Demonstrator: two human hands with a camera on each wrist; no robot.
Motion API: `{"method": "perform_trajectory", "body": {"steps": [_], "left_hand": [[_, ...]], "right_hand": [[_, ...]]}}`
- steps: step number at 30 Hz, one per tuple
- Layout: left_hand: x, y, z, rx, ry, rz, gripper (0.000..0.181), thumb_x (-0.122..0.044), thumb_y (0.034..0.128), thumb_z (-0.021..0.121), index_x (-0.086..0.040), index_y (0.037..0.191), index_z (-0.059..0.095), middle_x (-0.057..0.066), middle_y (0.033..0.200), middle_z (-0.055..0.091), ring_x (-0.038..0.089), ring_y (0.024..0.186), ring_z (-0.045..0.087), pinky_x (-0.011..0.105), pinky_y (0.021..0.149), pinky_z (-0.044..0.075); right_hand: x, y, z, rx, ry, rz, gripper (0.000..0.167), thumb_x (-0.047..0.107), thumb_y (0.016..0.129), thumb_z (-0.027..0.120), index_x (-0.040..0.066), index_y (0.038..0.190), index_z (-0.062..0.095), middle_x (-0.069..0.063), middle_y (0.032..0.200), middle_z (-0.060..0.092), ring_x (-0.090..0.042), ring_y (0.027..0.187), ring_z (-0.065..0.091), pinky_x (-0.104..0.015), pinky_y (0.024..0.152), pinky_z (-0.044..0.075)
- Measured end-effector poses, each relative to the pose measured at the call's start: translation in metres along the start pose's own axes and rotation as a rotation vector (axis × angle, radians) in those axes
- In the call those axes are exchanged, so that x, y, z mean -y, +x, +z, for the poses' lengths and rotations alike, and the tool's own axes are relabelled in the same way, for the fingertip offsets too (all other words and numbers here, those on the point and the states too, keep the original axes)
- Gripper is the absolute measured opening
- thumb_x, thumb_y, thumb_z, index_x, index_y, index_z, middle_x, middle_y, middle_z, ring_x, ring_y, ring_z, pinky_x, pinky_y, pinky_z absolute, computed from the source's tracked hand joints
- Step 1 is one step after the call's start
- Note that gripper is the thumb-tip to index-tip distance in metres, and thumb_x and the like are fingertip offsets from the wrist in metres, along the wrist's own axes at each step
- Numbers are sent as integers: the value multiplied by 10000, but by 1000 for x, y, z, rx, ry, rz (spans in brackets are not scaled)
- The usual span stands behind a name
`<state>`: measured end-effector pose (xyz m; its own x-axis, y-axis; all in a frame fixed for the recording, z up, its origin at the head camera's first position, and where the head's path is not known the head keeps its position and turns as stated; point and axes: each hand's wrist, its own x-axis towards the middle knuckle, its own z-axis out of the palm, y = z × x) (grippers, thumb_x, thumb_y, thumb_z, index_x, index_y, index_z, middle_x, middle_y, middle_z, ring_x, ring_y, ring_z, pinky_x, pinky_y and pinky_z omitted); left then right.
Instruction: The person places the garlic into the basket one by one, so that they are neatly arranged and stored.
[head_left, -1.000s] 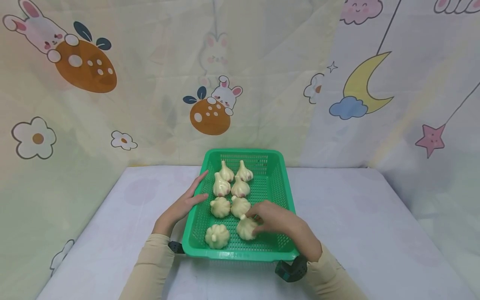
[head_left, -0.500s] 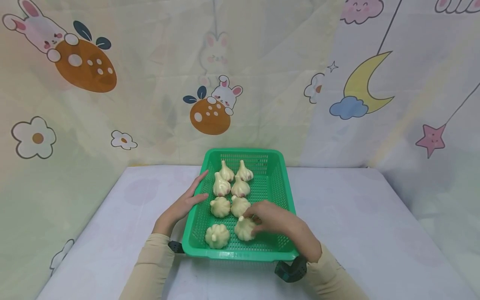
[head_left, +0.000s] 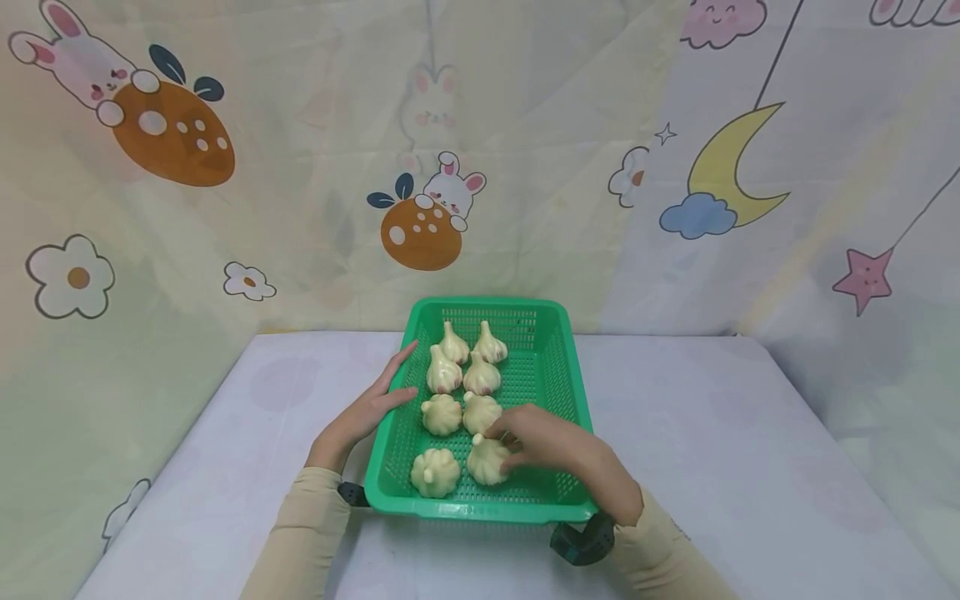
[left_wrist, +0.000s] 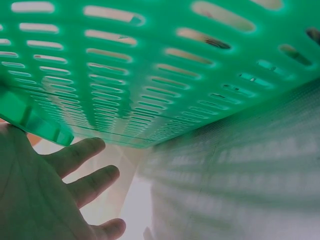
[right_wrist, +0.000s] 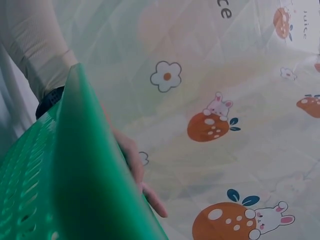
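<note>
A green plastic basket (head_left: 480, 512) holds several garlic bulbs in two columns. My right hand (head_left: 546, 437) reaches over its right side and pinches the near bulb of the right column (head_left: 485, 462) between thumb and fingers. Another garlic bulb (head_left: 435, 472) sits to its left, apart from it. Along the basket's left rim, my left hand (head_left: 365, 410) rests with fingers straight. The left wrist view shows the left fingers (left_wrist: 95, 185) stretched out beneath the rim, outside the slotted wall (left_wrist: 115, 90). In the right wrist view the basket wall (right_wrist: 85, 165) hides the right hand.
Farther back in the basket stand more bulbs, such as the back right garlic bulb (head_left: 491, 343). Bare basket floor (head_left: 528, 375) shows at right. A white cloth covers the table (head_left: 675, 433), and a printed curtain (head_left: 540, 208) hangs behind.
The garlic bulb in my right hand has shifted slightly left and nearer to me, its stem tipping left. My left hand and the basket stay as they were.
</note>
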<state>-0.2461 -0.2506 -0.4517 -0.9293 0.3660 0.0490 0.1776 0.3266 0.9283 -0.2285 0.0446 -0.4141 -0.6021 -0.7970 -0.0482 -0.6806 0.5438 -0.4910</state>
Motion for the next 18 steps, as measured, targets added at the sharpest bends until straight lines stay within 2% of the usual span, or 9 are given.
{"method": "perform_trajectory", "body": {"steps": [8, 13, 18], "left_hand": [[1, 1, 0, 4, 5, -4, 664, -364, 984, 462, -403, 1515, 64, 1, 1607, -58, 308, 1472, -87, 688, 1097, 41], [3, 3, 0, 0, 4, -2, 646, -284, 999, 439, -408, 1512, 66, -3, 1607, -57, 308, 1472, -83, 687, 1097, 48], [3, 2, 0, 3, -5, 1, 647, -231, 1001, 423, -421, 1507, 68, -5, 1606, -58, 304, 1473, -82, 682, 1101, 48]], "right_hand": [[-3, -1, 0, 7, -26, -62, 425, 166, 750, 790, 58, 1148, 689, -54, 1064, 687, -147, 951, 662, -190, 783, 524], [-4, -1, 0, 8, -33, -93, 410, 145, 762, 780, 66, 1153, 688, -51, 1056, 686, -135, 940, 661, -189, 778, 526], [-2, -1, -1, 12, -11, -75, 383, 115, 766, 770, 85, 1139, 687, -28, 1067, 705, -131, 961, 673, -230, 807, 537]]}}
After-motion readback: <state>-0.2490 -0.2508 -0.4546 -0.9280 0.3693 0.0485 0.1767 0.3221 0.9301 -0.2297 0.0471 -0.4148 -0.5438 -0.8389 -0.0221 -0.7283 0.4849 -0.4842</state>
